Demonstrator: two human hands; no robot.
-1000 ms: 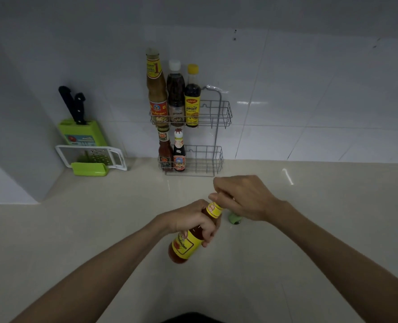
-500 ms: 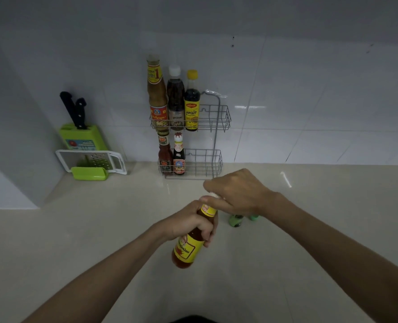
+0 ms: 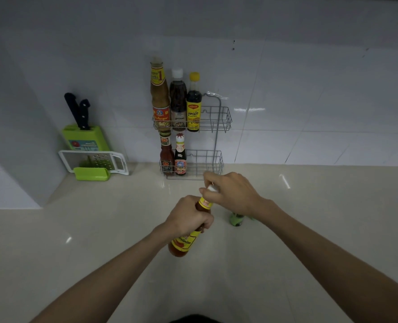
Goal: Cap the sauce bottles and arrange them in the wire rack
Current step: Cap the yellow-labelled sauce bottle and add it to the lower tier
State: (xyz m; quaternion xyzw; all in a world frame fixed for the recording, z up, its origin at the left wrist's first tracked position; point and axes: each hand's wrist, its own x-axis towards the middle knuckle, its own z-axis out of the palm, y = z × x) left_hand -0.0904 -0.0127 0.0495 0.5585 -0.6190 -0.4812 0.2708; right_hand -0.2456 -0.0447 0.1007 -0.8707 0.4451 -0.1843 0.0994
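A chilli sauce bottle (image 3: 181, 244) with a yellow label is tilted over the counter, gripped round its shoulder by my left hand (image 3: 188, 217). My right hand (image 3: 233, 191) pinches a white cap (image 3: 211, 188) at the bottle's mouth. The two-tier wire rack (image 3: 216, 122) stands against the tiled wall. Its upper tier holds three tall bottles (image 3: 177, 101) at the left. Two small bottles (image 3: 173, 157) stand at the left of the lower tier. The right side of both tiers is free.
A small green-capped item (image 3: 236, 219) sits on the counter just under my right wrist. A green knife block (image 3: 86, 138) with black handles and a white grater (image 3: 93, 160) with a green holder lean in the left corner.
My hands and the bottle have shifted slightly toward the rack. My right hand has turned at the bottle's mouth, and the white cap now shows between its fingers.
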